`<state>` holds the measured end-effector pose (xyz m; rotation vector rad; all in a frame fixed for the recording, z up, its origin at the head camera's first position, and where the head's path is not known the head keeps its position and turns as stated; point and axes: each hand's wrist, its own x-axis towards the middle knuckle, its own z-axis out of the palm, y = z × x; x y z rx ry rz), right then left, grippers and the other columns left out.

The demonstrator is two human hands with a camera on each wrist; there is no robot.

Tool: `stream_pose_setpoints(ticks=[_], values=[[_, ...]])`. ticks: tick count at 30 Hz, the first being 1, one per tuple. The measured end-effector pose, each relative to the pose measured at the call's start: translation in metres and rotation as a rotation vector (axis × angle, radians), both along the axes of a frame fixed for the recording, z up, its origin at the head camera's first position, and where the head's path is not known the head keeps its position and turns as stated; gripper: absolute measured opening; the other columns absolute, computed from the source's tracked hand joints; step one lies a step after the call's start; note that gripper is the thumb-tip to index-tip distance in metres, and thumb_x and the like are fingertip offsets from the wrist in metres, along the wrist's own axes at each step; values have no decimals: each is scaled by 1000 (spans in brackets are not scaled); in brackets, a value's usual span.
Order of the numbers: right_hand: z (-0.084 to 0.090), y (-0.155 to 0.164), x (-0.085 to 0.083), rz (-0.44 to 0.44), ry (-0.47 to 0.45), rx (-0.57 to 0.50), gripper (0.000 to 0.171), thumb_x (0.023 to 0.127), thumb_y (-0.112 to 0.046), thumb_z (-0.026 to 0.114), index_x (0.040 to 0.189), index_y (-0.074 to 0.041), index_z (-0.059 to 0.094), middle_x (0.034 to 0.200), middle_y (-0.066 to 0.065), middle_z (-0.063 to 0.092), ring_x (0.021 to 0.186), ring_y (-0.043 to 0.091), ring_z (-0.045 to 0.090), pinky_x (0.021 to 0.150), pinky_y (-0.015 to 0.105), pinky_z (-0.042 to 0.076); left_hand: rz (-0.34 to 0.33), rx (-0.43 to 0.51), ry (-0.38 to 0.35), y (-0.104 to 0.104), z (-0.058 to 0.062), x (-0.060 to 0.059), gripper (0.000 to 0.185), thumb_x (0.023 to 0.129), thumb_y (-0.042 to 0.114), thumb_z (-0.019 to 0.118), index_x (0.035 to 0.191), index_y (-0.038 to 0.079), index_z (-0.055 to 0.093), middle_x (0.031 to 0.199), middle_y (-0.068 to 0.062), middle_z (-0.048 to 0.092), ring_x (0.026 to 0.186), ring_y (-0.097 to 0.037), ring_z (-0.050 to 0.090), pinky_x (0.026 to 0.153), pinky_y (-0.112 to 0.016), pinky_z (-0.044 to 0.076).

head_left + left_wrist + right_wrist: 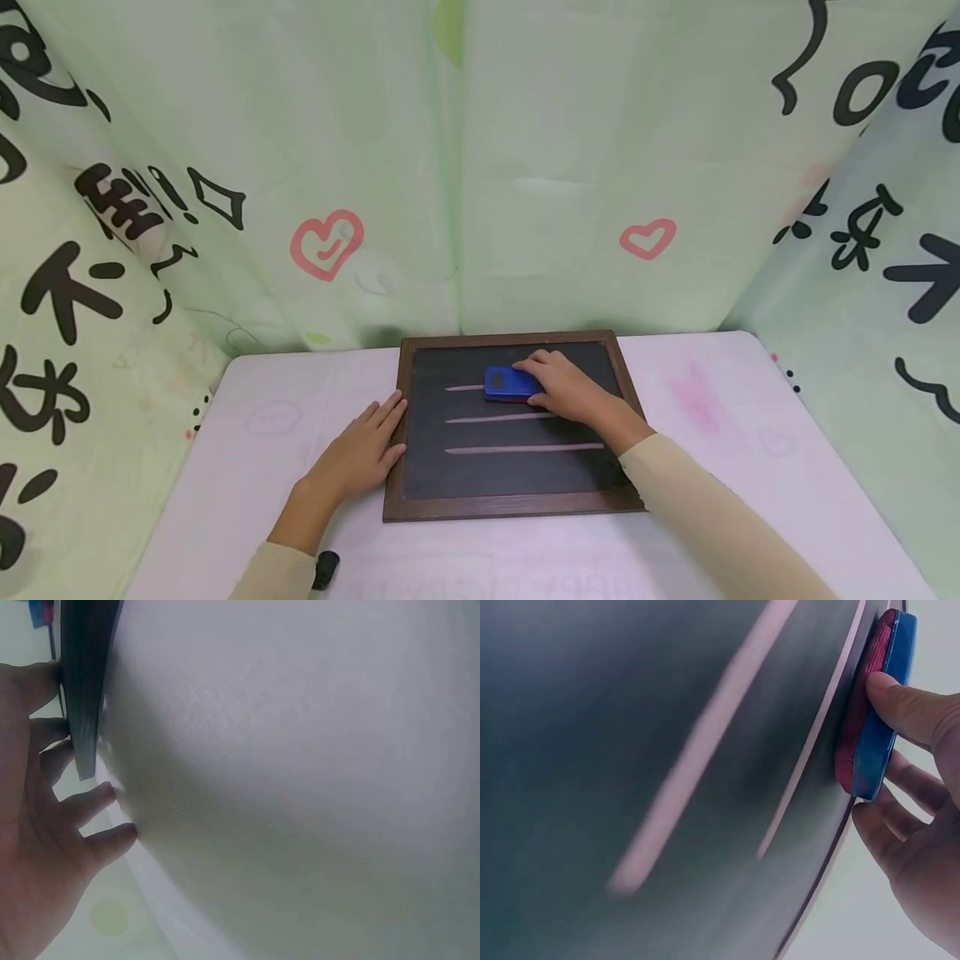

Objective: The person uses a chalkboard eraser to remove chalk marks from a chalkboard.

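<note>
A small blackboard (517, 477) in a brown wooden frame lies on the table, with three pink chalk lines (525, 450) across it. My right hand (573, 392) grips a blue board eraser (504, 382) over the top line, covering much of it; a short piece shows left of the eraser. In the right wrist view, the eraser's red felt (861, 712) faces the board, with the thumb on one long side and fingers on the other. My left hand (356, 457) rests with extended fingers against the frame's left edge, fingertips touching the wood (86, 682).
The white table (720, 483) extends on both sides of the board. A small black object (326, 570) lies beside my left sleeve. Pale green curtains (525, 167) with black writing and pink hearts hang behind the table and at both sides.
</note>
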<state>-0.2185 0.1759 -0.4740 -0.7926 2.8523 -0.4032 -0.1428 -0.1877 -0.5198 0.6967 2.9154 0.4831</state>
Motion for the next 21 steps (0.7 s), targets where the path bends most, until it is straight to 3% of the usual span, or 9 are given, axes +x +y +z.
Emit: stream_pose_setpoints(ticks=[8,21], values=[[-3,-34,-9,41,5,11,59,96,-23,76,149,-8,55,140,17,57,126,36,55,106,49,51,-2,-4,30,-3,-7,-3,67,107,36,54,163,9,31,172,-8,25,152,-44,34,118,-63,37],[-3,-93,-14,44,-17,60,60,97,-28,74,152,-14,53,143,11,57,125,30,54,108,43,50,1,-28,-24,2,11,2,66,108,32,53,163,5,29,172,-11,23,152,-47,32,121,-63,34]])
